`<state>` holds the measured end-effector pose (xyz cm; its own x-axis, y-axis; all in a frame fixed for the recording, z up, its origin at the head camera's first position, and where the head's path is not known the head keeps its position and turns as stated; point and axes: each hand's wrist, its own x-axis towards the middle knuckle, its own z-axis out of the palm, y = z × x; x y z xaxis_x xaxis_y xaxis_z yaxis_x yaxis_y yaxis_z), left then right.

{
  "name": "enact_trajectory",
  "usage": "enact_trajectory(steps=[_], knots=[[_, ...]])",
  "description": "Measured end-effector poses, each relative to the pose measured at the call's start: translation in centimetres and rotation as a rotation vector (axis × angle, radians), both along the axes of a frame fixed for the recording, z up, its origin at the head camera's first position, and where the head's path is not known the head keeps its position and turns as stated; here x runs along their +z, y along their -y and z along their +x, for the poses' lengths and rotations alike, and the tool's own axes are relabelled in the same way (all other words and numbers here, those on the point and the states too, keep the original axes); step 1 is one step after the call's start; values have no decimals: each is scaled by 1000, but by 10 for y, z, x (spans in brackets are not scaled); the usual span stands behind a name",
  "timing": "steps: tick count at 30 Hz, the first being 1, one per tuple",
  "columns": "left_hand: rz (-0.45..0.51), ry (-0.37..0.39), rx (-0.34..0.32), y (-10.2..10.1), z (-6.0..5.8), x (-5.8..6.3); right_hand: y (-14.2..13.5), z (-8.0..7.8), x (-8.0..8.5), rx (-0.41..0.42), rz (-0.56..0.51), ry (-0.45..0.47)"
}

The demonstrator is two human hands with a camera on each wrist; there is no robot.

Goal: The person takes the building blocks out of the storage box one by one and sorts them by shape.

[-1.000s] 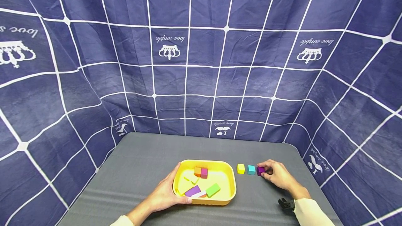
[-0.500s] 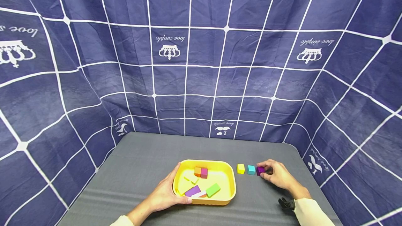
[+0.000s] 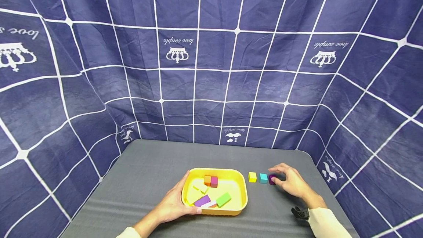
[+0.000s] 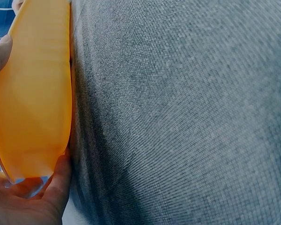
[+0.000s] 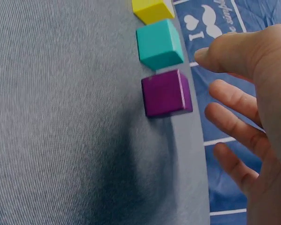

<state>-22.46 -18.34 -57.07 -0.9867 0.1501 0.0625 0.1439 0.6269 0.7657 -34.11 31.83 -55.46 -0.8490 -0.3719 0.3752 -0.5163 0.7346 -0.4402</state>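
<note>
- A navy curtain (image 3: 211,87) with white grid lines hangs behind and to both sides of the yellow tray (image 3: 221,212).
- The grey counter (image 3: 158,164) lies beneath the tray, which rests on it.
- The left hand (image 3: 175,201) is at the tray's left end, its fingers gripping the wall.
- The right hand (image 3: 292,183) is right of the tray, fingers parted and released, just beside the purple cube (image 5: 164,96).
- A green block (image 3: 223,199) and violet block (image 3: 202,200) lie inside the tray.
- Right of the tray, a yellow cube (image 3: 252,177), turquoise cube (image 3: 263,178) and the purple cube form a row.
</note>
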Motion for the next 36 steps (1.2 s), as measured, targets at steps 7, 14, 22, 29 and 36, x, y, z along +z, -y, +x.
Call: enact_trajectory(steps=[7,14,22,29,36], knots=[[4,9,6,1,1,0,12,2,5,15,-5,-39],[26,-5,-4,1,1,0,24,6,11,64,-12,-78],[44,-10,-4,-1,-1,0,38,7,19,81,10,-111],[24,-4,-3,0,2,4,58,10,26,124,16,-100],[4,2,-3,1,2,3,76,17,34,162,26,-82]])
